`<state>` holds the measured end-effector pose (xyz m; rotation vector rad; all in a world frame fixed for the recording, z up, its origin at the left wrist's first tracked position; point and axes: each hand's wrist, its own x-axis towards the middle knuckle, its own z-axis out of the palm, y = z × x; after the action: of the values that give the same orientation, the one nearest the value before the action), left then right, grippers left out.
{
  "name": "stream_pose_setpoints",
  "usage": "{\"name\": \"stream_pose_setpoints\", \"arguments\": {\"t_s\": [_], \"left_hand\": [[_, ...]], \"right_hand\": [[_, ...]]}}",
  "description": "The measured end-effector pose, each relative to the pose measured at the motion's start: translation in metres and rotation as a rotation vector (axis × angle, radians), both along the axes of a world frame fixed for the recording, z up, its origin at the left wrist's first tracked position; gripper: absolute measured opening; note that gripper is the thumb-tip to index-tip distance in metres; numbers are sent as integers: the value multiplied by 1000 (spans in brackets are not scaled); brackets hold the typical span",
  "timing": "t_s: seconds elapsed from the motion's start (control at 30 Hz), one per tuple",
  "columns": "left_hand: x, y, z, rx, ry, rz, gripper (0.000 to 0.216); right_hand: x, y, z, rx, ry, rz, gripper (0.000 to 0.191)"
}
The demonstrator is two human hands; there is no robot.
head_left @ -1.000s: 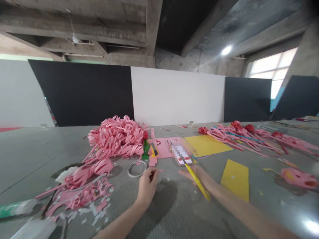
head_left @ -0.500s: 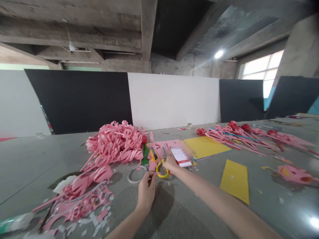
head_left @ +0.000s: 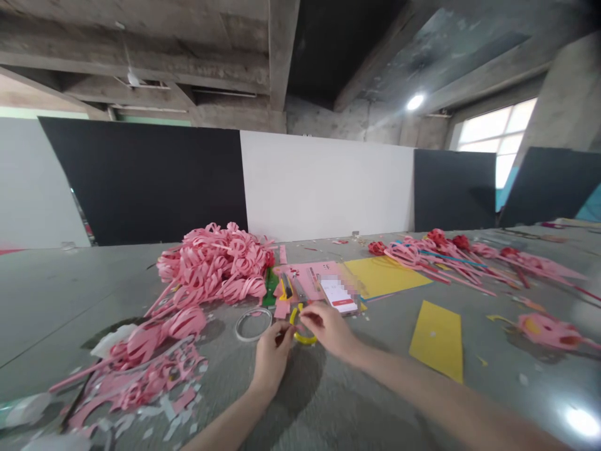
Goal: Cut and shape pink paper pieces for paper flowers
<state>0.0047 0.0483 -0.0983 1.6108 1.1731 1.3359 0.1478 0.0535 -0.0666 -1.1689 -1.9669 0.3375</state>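
My left hand (head_left: 272, 357) is closed in a pinch over the grey table. What its fingertips hold, if anything, is too small to make out. Facing it, my right hand (head_left: 331, 329) is also pinched, with its fingertips above a yellow tape roll (head_left: 306, 340) and partly hiding it. Left of my hands lies a silver-white tape roll (head_left: 253, 325). Just beyond them are a yellow-and-black utility knife (head_left: 285, 288), a pink sheet (head_left: 300, 273) and a phone (head_left: 339, 294) with a lit screen.
A heap of pink paper-strip flowers (head_left: 213, 263) stands at the left, with pink paper scraps (head_left: 145, 382) nearer. Yellow sheets (head_left: 385, 277) and a yellow card (head_left: 437, 341) lie right. Pink and red paper flowers (head_left: 436, 250) rest behind. White and black panels (head_left: 328, 185) line the back.
My right hand has drawn back from beside the phone toward my left hand, its fingers now pinched over the yellow tape roll. My left hand stays nearly in place.
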Motion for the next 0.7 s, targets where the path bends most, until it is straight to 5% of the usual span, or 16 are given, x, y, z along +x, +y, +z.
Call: {"name": "stream_pose_setpoints", "arguments": {"t_s": [0.2, 0.7], "left_hand": [[1, -3, 2, -36, 86, -22, 28], [6, -6, 4, -50, 83, -155, 24]], "right_hand": [[9, -10, -36, -170, 335, 11, 21], [14, -11, -29, -311, 353, 100, 23]]}}
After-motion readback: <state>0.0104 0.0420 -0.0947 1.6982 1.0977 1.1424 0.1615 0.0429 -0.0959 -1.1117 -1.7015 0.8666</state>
